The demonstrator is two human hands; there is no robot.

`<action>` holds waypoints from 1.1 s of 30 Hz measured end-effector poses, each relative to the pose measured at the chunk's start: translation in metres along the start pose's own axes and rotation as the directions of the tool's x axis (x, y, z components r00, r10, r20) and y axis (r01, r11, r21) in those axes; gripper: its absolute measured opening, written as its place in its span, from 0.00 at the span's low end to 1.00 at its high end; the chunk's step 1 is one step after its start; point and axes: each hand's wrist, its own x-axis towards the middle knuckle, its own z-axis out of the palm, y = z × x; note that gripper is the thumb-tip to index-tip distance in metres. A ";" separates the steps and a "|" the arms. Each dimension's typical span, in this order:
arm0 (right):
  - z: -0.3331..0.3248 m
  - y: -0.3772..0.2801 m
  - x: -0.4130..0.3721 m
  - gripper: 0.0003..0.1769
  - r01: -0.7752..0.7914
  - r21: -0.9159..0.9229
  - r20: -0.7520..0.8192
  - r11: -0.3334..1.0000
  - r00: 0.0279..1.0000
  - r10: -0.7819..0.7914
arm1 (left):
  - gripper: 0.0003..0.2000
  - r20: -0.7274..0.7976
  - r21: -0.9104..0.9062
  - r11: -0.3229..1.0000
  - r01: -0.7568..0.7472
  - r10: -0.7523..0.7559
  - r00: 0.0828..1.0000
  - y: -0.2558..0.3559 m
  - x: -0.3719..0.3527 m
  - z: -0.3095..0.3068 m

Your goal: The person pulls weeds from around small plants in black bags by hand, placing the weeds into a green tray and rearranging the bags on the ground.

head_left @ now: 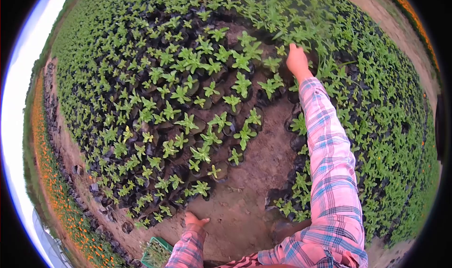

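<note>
My right hand (297, 60) is stretched far forward at the upper right, its fingers closed among tall thin grass blades (325, 56) that rise between the potted seedlings; what it grips is hard to make out. My left hand (195, 219) is low near the bottom, over bare soil beside the nearest pots, thumb apart from the other fingers and nothing visible in it. Small green seedlings (201, 153) in black plastic bags (278, 196) stand around both hands. Both arms wear pink and blue plaid sleeves.
A green crate (160, 245) holding pulled plants sits at the bottom left. Brown soil (268, 155) runs between the seedling blocks. Rows of orange flowers (70, 211) lie along the left side, with more orange flowers at the upper right edge.
</note>
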 end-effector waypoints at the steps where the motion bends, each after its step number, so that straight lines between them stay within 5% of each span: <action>1: 0.002 -0.001 0.000 0.14 -0.024 -0.023 0.035 0.999 0.999 0.025 | 0.52 0.001 0.006 1.000 -0.004 0.004 1.000 -0.003 0.003 0.004; 7: 0.024 0.023 0.002 0.07 0.100 -0.039 -0.110 0.994 0.989 -0.103 | 0.50 0.009 0.026 1.000 0.008 -0.008 1.000 0.003 -0.003 -0.003; 10: 0.021 0.027 -0.005 0.03 -0.059 0.318 -0.183 0.946 0.975 0.122 | 0.53 0.035 0.041 0.999 0.002 -0.004 0.999 0.000 0.003 0.002; 11: 0.006 0.016 -0.011 0.04 -0.201 0.517 -0.116 0.832 0.947 0.300 | 0.53 0.035 0.035 0.999 0.004 -0.005 0.999 0.001 0.003 0.001; 16: -0.059 -0.031 -0.036 0.04 -0.126 0.725 -0.174 0.677 0.918 0.357 | 0.52 0.018 0.041 0.999 -0.006 0.005 1.000 -0.001 0.001 0.001; 20: -0.101 -0.066 -0.098 0.03 -0.111 0.801 0.069 0.589 0.993 0.093 | 0.52 0.029 -0.001 1.000 -0.015 0.015 0.999 0.004 0.000 -0.005; 24: -0.115 -0.098 -0.180 0.02 -0.242 0.838 0.330 0.489 0.939 -0.101 | 0.51 0.029 -0.030 0.998 -0.061 0.062 0.998 0.002 -0.008 -0.010; 26: -0.122 -0.112 -0.211 0.02 -0.247 0.802 0.425 0.543 0.876 -0.228 | 0.51 0.033 -0.081 0.994 -0.073 0.076 0.997 0.002 -0.009 -0.012; 29: -0.122 -0.129 -0.245 0.02 -0.048 0.790 0.370 0.611 0.831 -0.415 | 0.51 -0.011 -0.093 0.991 -0.091 0.091 0.996 -0.005 -0.007 -0.007; 33: -0.157 -0.170 -0.277 0.03 0.001 0.789 0.427 0.615 0.719 -0.549 | 0.52 -0.005 -0.062 0.980 -0.191 0.192 0.981 -0.006 -0.012 -0.018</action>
